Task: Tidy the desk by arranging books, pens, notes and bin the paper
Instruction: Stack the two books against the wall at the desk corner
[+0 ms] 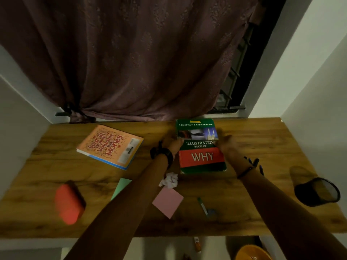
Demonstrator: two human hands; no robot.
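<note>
A green and red book [201, 156] titled "Illustrated Book of Why" lies at the back middle of the wooden desk [262, 139]. My left hand [171, 143] grips its left edge and my right hand [226, 142] grips its right edge. An orange book [110, 146] lies to the left. A crumpled white paper ball [170, 180] sits just below the green book. A pink note [167, 202] and a green note [121, 186] lie nearer me. A green pen [202, 205] lies beside the pink note. More pens [254, 163] show behind my right wrist.
A black mesh pen holder [317, 192] lies on its side at the right. A red block [69, 202] sits front left. An orange bin [251, 253] stands on the floor below the desk's front edge. Curtain and white walls enclose the desk.
</note>
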